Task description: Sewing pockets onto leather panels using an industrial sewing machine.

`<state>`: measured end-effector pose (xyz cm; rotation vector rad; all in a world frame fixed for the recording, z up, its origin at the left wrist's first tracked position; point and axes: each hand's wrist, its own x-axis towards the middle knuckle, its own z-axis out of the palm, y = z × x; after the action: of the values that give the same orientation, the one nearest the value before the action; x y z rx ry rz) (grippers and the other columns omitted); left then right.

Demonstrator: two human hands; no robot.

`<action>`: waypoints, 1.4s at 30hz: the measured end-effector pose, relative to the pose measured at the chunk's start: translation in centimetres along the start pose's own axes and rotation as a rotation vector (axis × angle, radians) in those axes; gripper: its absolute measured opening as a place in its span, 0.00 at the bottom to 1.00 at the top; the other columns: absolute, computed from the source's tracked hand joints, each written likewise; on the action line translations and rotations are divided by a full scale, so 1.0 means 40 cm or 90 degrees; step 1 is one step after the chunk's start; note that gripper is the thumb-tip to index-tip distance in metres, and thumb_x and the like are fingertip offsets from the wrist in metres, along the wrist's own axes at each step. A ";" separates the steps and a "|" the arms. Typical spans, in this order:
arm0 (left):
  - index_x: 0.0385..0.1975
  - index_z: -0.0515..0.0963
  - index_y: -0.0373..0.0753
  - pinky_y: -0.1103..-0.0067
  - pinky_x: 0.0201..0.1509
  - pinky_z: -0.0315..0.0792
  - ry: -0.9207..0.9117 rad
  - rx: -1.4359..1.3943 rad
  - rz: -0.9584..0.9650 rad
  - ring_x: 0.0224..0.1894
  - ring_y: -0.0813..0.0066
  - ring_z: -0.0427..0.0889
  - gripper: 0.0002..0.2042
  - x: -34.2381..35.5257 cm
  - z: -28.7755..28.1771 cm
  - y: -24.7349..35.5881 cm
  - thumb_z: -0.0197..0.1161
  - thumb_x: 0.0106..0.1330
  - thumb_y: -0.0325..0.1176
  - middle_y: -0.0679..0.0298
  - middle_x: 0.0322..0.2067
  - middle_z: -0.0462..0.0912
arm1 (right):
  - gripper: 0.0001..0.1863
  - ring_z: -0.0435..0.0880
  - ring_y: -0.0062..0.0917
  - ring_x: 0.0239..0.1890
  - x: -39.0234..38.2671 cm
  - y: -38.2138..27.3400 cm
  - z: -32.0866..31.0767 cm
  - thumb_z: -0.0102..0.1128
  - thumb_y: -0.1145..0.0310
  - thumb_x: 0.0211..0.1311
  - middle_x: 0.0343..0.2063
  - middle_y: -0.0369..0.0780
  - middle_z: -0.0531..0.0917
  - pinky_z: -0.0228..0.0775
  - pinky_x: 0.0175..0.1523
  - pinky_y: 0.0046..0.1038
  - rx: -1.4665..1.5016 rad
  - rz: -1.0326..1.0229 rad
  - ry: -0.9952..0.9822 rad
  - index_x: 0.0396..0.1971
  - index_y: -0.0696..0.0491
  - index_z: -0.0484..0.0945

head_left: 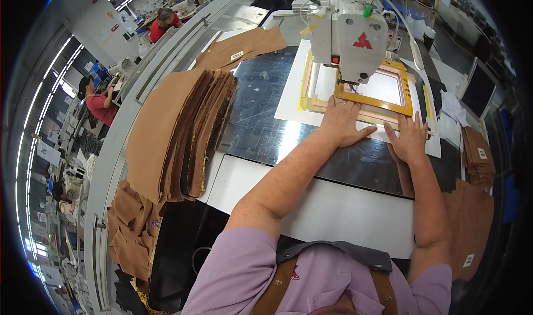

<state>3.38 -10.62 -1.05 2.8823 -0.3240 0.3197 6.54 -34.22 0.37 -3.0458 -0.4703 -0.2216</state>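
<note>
— Yellow frame (406, 88)?
— Under the sewing-machine head (358, 43), which hides its far left corner.
— Left hand (341, 123)?
— Flat at the near edge, thumb spread from fingers.
— Right hand (410, 140)?
— Near right corner, thumb likewise apart; fingertip contact indistinct.

Red pointed emblem (363, 41) on front of the white metal sewing-machine head (325, 37). Small dark marks (407, 84), prob. handwritten, along top & R side of the yellow flat rectangular frame (372, 103); too small to read. White rectangular label w/ dark print (237, 55) on the flat brown sheet (255, 42) at top L; similar white tag (482, 153) on the folded brown stack (476, 169) at R, another white sticker (468, 260) on the large brown panel (472, 220) below; print illegible. Tiny red-&-blue motif (295, 272) on the lilac short-sleeved shirt (233, 265). Red sign (115, 28) on the pale wall (89, 18), bkgd., unreadable.
</note>
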 end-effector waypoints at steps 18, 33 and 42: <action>0.71 0.67 0.31 0.49 0.81 0.45 -0.007 -0.007 -0.007 0.73 0.55 0.70 0.49 -0.001 -0.005 0.003 0.42 0.69 0.75 0.47 0.66 0.75 | 0.45 0.52 0.63 0.78 0.012 -0.019 -0.005 0.40 0.28 0.73 0.66 0.63 0.71 0.40 0.74 0.73 -0.034 0.042 -0.001 0.68 0.54 0.74; 0.72 0.67 0.33 0.47 0.81 0.44 0.001 0.041 -0.057 0.73 0.57 0.70 0.48 -0.007 -0.019 0.012 0.42 0.70 0.74 0.48 0.66 0.76 | 0.46 0.56 0.46 0.80 0.027 -0.013 -0.020 0.40 0.31 0.75 0.65 0.57 0.75 0.42 0.76 0.69 -0.030 0.078 -0.067 0.62 0.64 0.76; 0.72 0.67 0.31 0.49 0.83 0.34 0.036 0.156 -0.152 0.78 0.58 0.62 0.46 -0.032 -0.031 0.020 0.40 0.73 0.71 0.50 0.71 0.71 | 0.52 0.45 0.42 0.83 0.015 0.035 0.008 0.36 0.29 0.74 0.80 0.52 0.52 0.36 0.80 0.63 -0.018 0.135 -0.055 0.76 0.65 0.58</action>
<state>1.75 -10.82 -0.04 3.0985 0.0768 0.4235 7.59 -35.37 0.11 -3.1107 -0.1461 -0.0883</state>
